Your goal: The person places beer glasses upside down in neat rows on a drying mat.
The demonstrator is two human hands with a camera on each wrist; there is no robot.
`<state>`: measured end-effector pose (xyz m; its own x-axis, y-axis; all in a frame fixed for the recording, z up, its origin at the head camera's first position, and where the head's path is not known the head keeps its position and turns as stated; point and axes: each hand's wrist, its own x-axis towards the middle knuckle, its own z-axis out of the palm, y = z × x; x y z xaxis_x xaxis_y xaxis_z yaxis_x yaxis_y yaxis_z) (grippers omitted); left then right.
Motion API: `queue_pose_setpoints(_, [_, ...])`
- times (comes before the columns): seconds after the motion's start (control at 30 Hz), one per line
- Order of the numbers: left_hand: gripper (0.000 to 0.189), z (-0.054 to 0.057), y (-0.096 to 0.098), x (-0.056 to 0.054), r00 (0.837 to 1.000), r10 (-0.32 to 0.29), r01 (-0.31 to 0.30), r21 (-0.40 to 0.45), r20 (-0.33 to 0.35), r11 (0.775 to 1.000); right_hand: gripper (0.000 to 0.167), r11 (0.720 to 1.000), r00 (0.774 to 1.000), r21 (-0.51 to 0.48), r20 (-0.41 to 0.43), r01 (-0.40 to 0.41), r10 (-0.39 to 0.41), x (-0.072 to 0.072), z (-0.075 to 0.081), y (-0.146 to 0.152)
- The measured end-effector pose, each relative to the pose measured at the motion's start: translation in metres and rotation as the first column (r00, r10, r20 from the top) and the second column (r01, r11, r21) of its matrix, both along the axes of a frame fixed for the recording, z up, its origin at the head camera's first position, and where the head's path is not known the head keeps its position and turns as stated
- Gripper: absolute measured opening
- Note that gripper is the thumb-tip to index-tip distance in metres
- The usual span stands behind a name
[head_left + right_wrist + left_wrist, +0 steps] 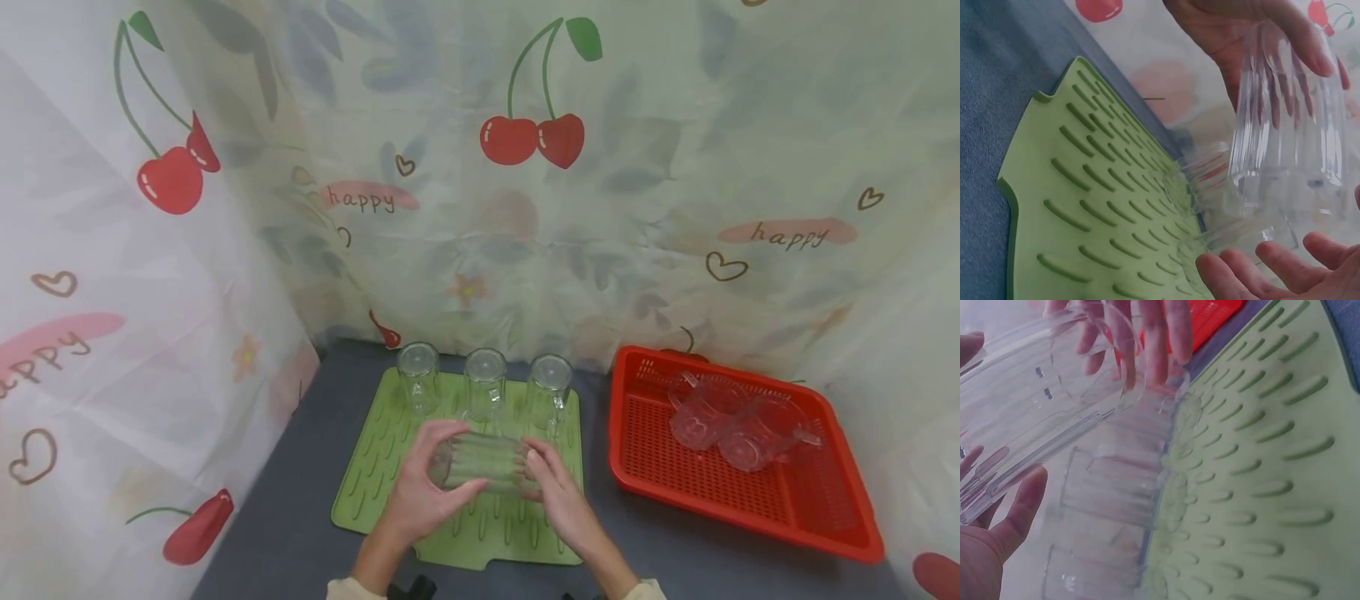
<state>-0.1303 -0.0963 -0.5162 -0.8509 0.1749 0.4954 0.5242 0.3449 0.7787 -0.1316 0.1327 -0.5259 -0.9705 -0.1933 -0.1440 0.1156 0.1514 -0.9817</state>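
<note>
A clear ribbed drinking glass (486,463) lies sideways in the air over the green mat (450,533). My left hand (422,487) grips it around its left end, thumb below and fingers above. At the other end is my right hand (561,500), with its fingertips right by the glass. In the right wrist view, the right fingers (1291,265) spread loosely beside the end of the glass (1288,144). Three clear mugs (485,383) stand upside down in a row along the mat's back edge.
A red plastic basket (630,467) sits on the grey tabletop (277,517) to the right, holding two clear mugs (757,433) lying tilted. Behind and at both sides hangs a cherry-print curtain (465,225). The mat has raised ridges and a notched front edge.
</note>
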Motion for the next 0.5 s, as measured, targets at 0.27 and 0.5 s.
queue_pose_setpoints(0.27, [0.075,0.002,-0.018,-0.005,0.996,0.081,-0.082,-0.043,-0.033,0.996,0.051,0.999,0.999,-0.017,-0.008,0.048,-0.048,-0.002,0.002,0.009])
queue_pose_setpoints(0.5, [0.079,0.009,-0.029,-0.006,0.992,0.122,-0.124,-0.066,-0.033,0.990,0.045,0.997,0.995,-0.015,-0.061,0.080,-0.081,-0.001,0.006,0.018])
